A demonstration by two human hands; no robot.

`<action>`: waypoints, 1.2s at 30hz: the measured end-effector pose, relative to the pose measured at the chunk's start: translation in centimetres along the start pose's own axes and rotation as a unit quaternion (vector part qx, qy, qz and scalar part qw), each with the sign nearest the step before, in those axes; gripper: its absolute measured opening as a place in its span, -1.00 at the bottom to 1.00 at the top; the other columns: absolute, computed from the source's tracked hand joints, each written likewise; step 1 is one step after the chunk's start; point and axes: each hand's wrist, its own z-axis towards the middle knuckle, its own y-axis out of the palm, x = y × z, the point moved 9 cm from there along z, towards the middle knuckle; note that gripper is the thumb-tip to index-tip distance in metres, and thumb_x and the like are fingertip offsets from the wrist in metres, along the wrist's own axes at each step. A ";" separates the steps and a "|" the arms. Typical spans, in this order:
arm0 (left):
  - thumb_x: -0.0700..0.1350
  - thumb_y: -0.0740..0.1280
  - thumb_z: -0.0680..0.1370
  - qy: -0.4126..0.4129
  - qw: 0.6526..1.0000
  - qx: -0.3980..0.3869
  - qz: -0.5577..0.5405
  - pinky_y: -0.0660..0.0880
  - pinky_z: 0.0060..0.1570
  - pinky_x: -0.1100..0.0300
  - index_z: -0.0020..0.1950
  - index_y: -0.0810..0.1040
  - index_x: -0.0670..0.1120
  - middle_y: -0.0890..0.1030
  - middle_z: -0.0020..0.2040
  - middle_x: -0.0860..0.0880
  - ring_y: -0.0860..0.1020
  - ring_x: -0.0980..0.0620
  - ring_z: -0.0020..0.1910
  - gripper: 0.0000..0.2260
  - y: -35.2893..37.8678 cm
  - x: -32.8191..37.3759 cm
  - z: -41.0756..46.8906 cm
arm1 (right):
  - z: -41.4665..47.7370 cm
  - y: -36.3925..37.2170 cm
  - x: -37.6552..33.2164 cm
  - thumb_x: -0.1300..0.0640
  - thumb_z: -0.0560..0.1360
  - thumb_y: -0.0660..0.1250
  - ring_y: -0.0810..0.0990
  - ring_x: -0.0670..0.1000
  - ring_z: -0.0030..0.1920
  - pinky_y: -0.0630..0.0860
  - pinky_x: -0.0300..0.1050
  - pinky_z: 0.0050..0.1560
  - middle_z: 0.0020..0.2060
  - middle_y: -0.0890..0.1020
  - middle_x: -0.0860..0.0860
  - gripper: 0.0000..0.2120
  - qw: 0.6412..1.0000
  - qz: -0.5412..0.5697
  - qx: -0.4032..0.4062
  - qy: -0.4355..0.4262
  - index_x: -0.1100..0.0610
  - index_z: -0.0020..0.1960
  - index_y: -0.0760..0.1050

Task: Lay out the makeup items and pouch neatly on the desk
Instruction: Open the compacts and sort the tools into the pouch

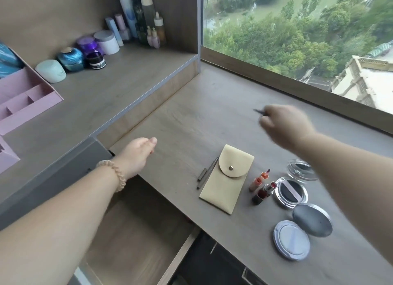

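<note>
**Pouch lying shut at mid-desk**

The beige pouch (pixel 226 184) is lying flat on the desk (pixel 191 119), its snap fastened, with lipsticks (pixel 262 191) just beside it. The right hand (pixel 285 125) is pinching a thin dark stick (pixel 257 110) (blurred). The left hand (pixel 138 155) is hovering with relaxed fingers, holding nothing. The black jar (pixel 96 61) is showing a label too small to read.

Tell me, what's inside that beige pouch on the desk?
Its inside is hidden: the pouch lies flat with its flap snapped shut. Outside, two thin grey sticks lie alongside its left edge.
</note>
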 end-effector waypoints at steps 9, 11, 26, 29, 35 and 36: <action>-0.01 0.28 0.55 -0.017 0.998 -0.039 -0.051 0.35 -0.27 0.14 -0.29 0.54 -0.09 0.49 -0.43 0.00 0.44 -0.01 -0.36 -0.75 8.3 3.3 1.6 | -1.9 13.1 -10.8 0.01 0.56 0.23 0.53 0.12 -0.27 0.53 0.02 -0.10 -0.31 0.57 0.09 -0.73 0.882 0.401 -0.201 0.143 0.20 -0.08 0.56; -0.02 0.28 0.56 -0.036 0.986 -0.068 -0.145 0.34 -0.36 0.20 -0.28 0.57 -0.10 0.58 -0.36 -0.08 0.45 0.02 -0.39 -0.74 9.2 2.7 1.3 | -2.8 15.3 -10.2 -0.01 0.54 0.28 0.53 0.10 -0.36 0.56 0.05 -0.08 -0.39 0.58 0.08 -0.72 0.841 0.453 -0.207 0.212 0.20 -0.12 0.56; -0.06 0.35 0.49 -0.040 0.996 -0.028 0.076 0.43 -0.20 0.18 -0.13 0.60 -0.11 0.65 -0.18 -0.07 0.59 -0.08 -0.13 -0.87 12.1 1.4 2.1 | -0.4 9.9 -4.8 0.14 0.40 0.27 0.50 0.12 -0.34 0.30 -0.23 -0.44 -0.39 0.48 0.04 -0.86 0.989 0.034 -0.111 0.092 0.18 -0.29 0.49; -0.04 0.34 0.50 -0.018 0.992 -0.003 0.122 0.37 -0.11 0.19 -0.11 0.54 -0.10 0.59 -0.05 -0.07 0.53 -0.07 -0.02 -0.86 12.5 2.1 1.9 | -0.4 9.2 -4.4 0.24 0.40 0.25 0.35 0.06 -0.44 0.20 -0.22 -0.47 -0.42 0.39 0.02 -0.82 0.992 -0.044 -0.111 0.045 0.15 -0.37 0.35; 0.01 0.37 0.48 -0.007 0.989 0.000 0.146 0.43 -0.04 0.14 -0.10 0.52 -0.05 0.60 -0.04 -0.04 0.53 -0.05 0.00 -0.85 12.9 1.9 2.1 | -2.9 11.6 -4.9 0.23 0.39 0.25 0.28 0.02 -0.42 0.21 -0.08 -0.13 -0.46 0.34 -0.03 -0.75 0.974 -0.174 -0.137 -0.053 0.08 -0.39 0.23; 0.01 0.38 0.47 -0.007 0.990 0.000 0.140 0.44 -0.04 0.14 -0.08 0.54 -0.06 0.60 -0.04 -0.04 0.53 -0.04 0.00 -0.84 12.9 2.0 2.1 | -3.2 11.9 -4.8 0.21 0.39 0.24 0.31 0.03 -0.36 0.23 -0.04 -0.02 -0.45 0.34 -0.03 -0.78 0.973 -0.180 -0.132 -0.057 0.08 -0.37 0.26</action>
